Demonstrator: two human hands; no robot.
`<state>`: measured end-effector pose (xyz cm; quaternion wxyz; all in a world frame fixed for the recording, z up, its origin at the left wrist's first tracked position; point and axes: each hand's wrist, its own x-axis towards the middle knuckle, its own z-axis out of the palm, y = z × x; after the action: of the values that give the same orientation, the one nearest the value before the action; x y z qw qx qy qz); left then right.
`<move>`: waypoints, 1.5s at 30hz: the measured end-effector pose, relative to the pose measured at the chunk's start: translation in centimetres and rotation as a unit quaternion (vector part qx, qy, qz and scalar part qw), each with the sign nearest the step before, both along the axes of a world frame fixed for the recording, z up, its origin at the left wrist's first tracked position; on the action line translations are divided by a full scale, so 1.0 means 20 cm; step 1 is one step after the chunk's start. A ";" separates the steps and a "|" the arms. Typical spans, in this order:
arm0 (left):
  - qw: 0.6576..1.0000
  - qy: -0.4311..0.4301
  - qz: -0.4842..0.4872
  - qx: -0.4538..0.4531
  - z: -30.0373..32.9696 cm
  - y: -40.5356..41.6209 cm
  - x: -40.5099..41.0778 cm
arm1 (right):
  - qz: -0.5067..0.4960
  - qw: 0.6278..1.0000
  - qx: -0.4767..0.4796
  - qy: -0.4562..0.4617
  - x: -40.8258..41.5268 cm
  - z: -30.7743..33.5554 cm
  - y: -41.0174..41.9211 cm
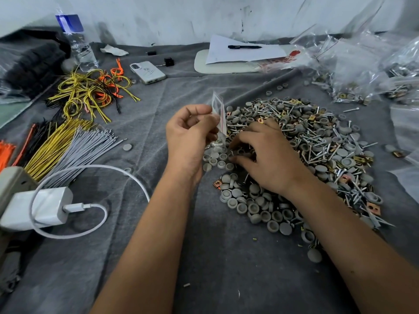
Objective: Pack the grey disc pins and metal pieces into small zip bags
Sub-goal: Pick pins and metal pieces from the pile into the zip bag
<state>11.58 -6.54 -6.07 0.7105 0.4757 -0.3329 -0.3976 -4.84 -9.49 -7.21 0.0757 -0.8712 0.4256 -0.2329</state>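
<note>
we find the left hand (189, 132) raised just above the near edge of the heap, thumb and curled fingers pinching a small zip bag (218, 116) that hangs upright with its red-lined mouth at the top; a few metal bits already sit at its bottom. the right hand (265, 155) lies palm-down on the pile (317, 155) of grey disc pins, screws and brass-coloured clips, its fingers bent and digging into the parts beside the bag; whether they have anything pinched we cannot tell, as the tips are buried. the pile rests on a grey cloth (181, 257), with filled clear bags (349, 71) well apart at the far right.

risks we note: the bag is held by one side only, so in our judgement its mouth may fall closed and parts dropped at it would spill back onto the heap. screw points could pierce the thin film or prick the groping fingers. discs, screws and clips lie mixed, so a blind grab may give a wrong count. loose discs already stray across the cloth and could roll toward the cable ties (74, 146) and charger (40, 207)
</note>
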 end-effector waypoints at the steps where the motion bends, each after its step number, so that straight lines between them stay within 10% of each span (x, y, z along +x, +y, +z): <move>1: 1.000 -0.005 0.001 0.000 0.00 0.00 0.00 | 0.005 1.000 0.007 -0.021 0.00 0.01 0.00; 11: 0.987 -0.154 -0.003 0.034 -0.06 -0.01 -0.08 | -0.064 0.933 -0.027 -0.354 -0.02 0.07 0.02; 45: 0.982 -0.171 -0.083 0.016 -0.07 -0.01 -0.09 | -0.111 0.951 -0.036 -0.288 -0.03 0.05 0.00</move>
<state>9.72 -6.77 -7.49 0.5997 0.5189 -0.4814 -0.3734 -5.46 -9.41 -6.23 0.1374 -0.7166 0.4710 -0.4957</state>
